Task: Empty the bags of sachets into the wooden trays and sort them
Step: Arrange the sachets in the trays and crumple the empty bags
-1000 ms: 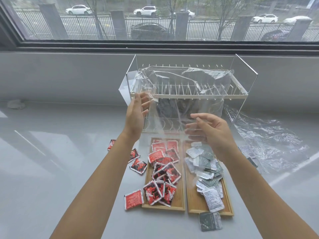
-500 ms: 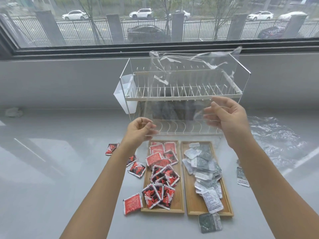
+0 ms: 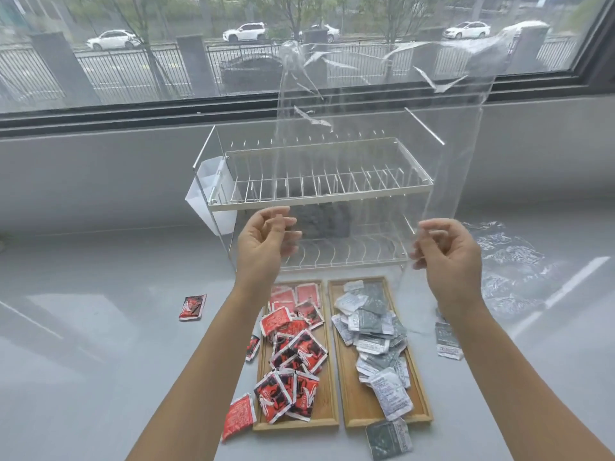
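Right hand [image 3: 447, 257]: pinches the lower right edge of the clear bag [image 3: 376, 134].
Left hand [image 3: 266, 247]: fingers curled at the lower left edge; actual grip cannot be told.
Risk: the bag, upside down and seemingly empty, could drift over the rack [image 3: 319, 191].
Sachets: red ones in left tray [image 3: 327, 417], grey ones in right tray [image 3: 347, 404].
Strays: several lie on the surface [image 3: 100, 344], unsorted.

Clear plastic bag [image 3: 376, 134] at 12 o'clock. Red-black-white sachets [image 3: 293, 357] fill tan wooden left tray [image 3: 327, 387]; grey and white printed sachets [image 3: 372, 327] fill matching right tray [image 3: 352, 397]. White wire rack [image 3: 319, 181], pale grey counter [image 3: 100, 344].
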